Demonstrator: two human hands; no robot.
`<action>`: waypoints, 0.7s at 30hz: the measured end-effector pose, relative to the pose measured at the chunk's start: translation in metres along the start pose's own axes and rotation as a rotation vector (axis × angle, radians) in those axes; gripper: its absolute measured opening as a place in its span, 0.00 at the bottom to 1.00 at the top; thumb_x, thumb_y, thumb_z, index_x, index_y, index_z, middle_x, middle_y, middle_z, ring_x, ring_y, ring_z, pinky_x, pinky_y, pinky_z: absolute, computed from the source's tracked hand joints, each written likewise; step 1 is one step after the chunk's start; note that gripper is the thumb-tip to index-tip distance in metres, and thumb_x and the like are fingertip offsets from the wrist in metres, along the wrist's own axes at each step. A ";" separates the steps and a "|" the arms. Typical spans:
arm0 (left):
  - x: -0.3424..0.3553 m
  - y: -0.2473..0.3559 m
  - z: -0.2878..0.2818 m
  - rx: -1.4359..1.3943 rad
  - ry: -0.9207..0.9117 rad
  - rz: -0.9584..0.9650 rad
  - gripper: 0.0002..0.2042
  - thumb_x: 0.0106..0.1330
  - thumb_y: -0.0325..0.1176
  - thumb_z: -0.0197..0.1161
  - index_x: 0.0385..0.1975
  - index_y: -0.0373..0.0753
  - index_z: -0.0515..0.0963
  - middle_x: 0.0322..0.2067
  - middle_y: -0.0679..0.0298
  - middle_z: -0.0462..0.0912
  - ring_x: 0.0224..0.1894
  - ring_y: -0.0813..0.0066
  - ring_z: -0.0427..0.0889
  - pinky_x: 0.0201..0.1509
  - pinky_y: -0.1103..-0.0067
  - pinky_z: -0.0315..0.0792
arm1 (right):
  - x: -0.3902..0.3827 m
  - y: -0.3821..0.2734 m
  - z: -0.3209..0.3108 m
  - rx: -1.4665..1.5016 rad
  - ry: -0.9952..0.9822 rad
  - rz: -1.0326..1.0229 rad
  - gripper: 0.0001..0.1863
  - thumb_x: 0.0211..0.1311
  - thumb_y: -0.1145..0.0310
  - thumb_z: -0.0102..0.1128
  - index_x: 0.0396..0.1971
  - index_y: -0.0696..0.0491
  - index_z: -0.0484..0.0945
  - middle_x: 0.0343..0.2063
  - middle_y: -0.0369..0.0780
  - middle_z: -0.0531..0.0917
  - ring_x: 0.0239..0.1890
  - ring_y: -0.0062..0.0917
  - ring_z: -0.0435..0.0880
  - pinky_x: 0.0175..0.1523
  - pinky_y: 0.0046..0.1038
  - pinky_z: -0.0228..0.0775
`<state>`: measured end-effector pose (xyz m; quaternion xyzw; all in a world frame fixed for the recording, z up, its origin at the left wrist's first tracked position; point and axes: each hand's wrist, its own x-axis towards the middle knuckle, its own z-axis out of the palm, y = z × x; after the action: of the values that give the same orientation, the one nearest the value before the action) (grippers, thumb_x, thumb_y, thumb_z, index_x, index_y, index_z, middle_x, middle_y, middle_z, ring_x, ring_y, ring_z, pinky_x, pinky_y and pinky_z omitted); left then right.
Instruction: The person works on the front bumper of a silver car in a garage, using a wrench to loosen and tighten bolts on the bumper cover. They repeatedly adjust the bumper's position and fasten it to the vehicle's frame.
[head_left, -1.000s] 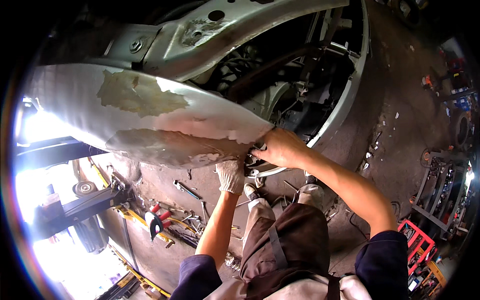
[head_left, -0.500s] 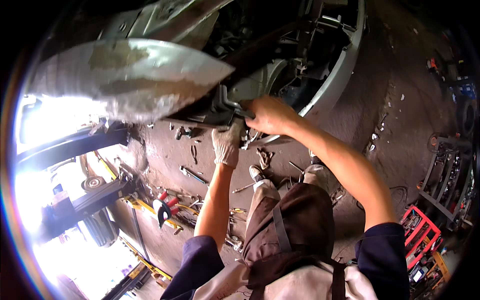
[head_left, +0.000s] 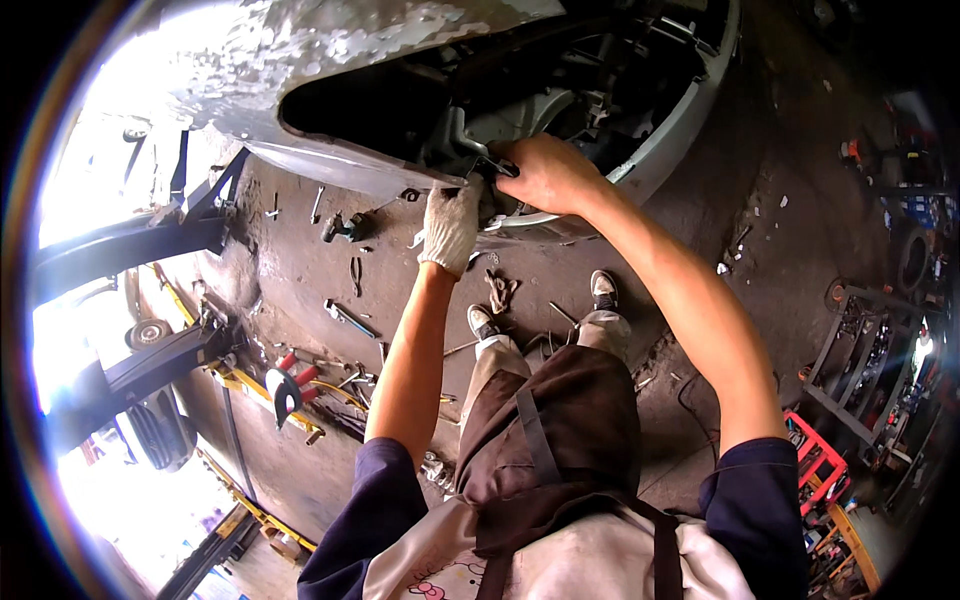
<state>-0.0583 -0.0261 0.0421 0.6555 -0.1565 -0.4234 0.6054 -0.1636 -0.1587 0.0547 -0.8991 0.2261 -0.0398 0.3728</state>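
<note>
On the workshop floor (head_left: 300, 285) lie a cordless drill (head_left: 345, 228) and pliers (head_left: 356, 275); at the car body (head_left: 335, 165), the right hand (head_left: 553, 175) grips a dark metal piece (head_left: 507, 168) near the gloved left hand (head_left: 451, 225), whose grip is unclear.

Gloved left hand (head_left: 450, 225): partly hidden; left forearm (head_left: 408, 350) points between 12 and 1 o'clock. Bare right hand (head_left: 550, 172): curled, at left hand's 2 o'clock; right forearm (head_left: 680, 275) points toward 11 o'clock.
</note>
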 end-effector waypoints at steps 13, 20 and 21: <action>0.001 -0.006 0.002 0.082 0.230 -0.039 0.06 0.62 0.32 0.66 0.30 0.35 0.82 0.26 0.70 0.81 0.24 0.86 0.75 0.26 0.87 0.67 | -0.002 -0.001 -0.001 -0.006 0.007 0.007 0.15 0.55 0.62 0.54 0.41 0.50 0.79 0.29 0.49 0.83 0.35 0.47 0.83 0.41 0.45 0.75; 0.001 0.000 0.003 0.207 0.176 -0.123 0.11 0.63 0.42 0.67 0.33 0.40 0.80 0.23 0.73 0.77 0.24 0.85 0.74 0.27 0.85 0.68 | -0.003 0.001 -0.005 -0.016 -0.018 0.001 0.13 0.54 0.64 0.59 0.37 0.54 0.80 0.28 0.49 0.84 0.35 0.45 0.84 0.41 0.44 0.77; 0.001 -0.001 0.000 0.234 0.134 -0.148 0.14 0.64 0.45 0.65 0.36 0.40 0.80 0.24 0.73 0.77 0.25 0.84 0.75 0.28 0.84 0.68 | -0.003 0.000 -0.007 -0.003 -0.026 0.011 0.12 0.54 0.64 0.60 0.36 0.54 0.80 0.28 0.50 0.84 0.34 0.45 0.84 0.41 0.44 0.77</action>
<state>-0.0575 -0.0268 0.0411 0.7580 -0.1152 -0.4011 0.5012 -0.1684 -0.1616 0.0600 -0.8988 0.2266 -0.0257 0.3745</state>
